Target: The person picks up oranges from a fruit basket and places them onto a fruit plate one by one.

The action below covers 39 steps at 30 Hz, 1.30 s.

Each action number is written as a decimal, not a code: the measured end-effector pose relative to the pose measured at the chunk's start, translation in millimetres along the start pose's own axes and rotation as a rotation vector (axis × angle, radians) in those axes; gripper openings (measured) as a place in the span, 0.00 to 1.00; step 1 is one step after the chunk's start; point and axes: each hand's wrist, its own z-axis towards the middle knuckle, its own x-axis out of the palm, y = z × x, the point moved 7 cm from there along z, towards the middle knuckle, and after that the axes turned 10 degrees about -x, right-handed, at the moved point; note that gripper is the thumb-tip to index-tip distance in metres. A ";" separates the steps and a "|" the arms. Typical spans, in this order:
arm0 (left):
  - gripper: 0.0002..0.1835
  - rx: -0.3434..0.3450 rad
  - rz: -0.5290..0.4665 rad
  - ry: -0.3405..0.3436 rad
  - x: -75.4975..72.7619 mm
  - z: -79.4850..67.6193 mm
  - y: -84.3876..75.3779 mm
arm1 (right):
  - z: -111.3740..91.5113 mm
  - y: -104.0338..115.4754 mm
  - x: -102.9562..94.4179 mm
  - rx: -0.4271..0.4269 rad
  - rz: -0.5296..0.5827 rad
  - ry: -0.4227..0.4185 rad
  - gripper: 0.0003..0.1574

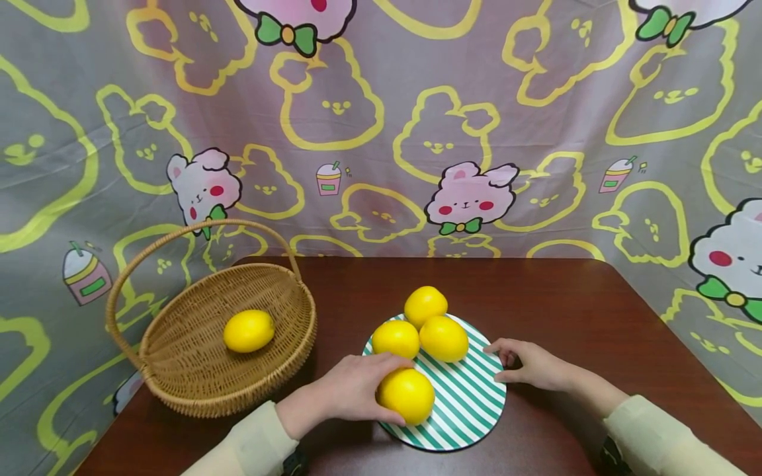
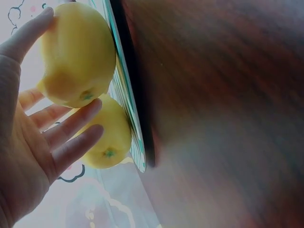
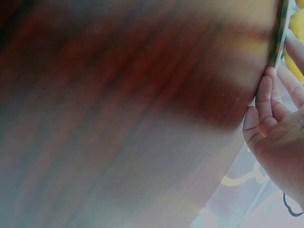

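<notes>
In the head view, my left hand (image 1: 356,389) holds a yellow lemon (image 1: 411,396) over the near left of a round plate (image 1: 461,403) with green and white stripes. The left wrist view has the thumb on one side of this lemon (image 2: 80,47) and the fingers spread along another, with a second lemon (image 2: 111,147) behind them. Three more lemons (image 1: 444,339) sit grouped at the plate's back left. At the plate's right rim is my right hand (image 1: 530,363), thumb and fingers apart. In the right wrist view its loosely bent fingers (image 3: 263,95) touch the plate edge (image 3: 280,35).
A wicker basket (image 1: 178,344) with a tall arched handle stands to the left and has one lemon (image 1: 249,330) in it. The dark brown table (image 1: 553,297) reaches back to a patterned cloth (image 1: 369,99) with cartoon rabbits.
</notes>
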 end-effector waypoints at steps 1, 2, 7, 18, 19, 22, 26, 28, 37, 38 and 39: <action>0.42 -0.005 0.001 0.002 0.0 -0.1 0.2 | 0.1 0.5 0.3 -0.007 0.001 0.000 0.28; 0.42 -0.008 0.004 0.002 -0.2 -0.4 0.2 | 0.1 1.0 0.4 -0.009 0.003 0.000 0.28; 0.42 0.000 0.035 -0.028 -6.4 -3.8 -2.3 | 0.2 3.3 0.5 -0.023 0.005 0.001 0.28; 0.42 -0.014 0.061 -0.086 -32.7 -18.5 -6.4 | 1.3 -0.1 -1.4 0.006 -0.008 0.004 0.30; 0.42 -0.014 0.059 -0.085 -35.1 -20.4 -6.5 | 1.3 -0.3 -1.5 0.008 -0.007 0.004 0.30; 0.42 -0.025 0.047 -0.080 -42.9 -27.1 -6.5 | 1.4 -1.0 -1.0 0.010 -0.003 0.006 0.30; 0.40 -0.038 0.029 -0.105 -54.8 -38.9 -4.7 | 1.3 -1.5 -0.4 0.006 -0.002 0.008 0.30; 0.40 -0.048 0.030 -0.125 -60.8 -45.2 -2.1 | 1.0 -0.9 -0.5 0.004 -0.002 0.006 0.30; 0.38 -0.123 0.098 -0.222 -90.1 -72.0 15.9 | 0.5 4.5 -0.9 -0.022 0.005 -0.002 0.28; 0.37 -0.128 0.108 -0.232 -93.3 -74.5 17.6 | 0.6 3.9 -0.7 -0.017 0.003 -0.001 0.28; 0.37 -0.132 0.114 -0.243 -96.5 -77.1 19.2 | 0.6 3.1 -0.4 -0.013 0.002 0.001 0.28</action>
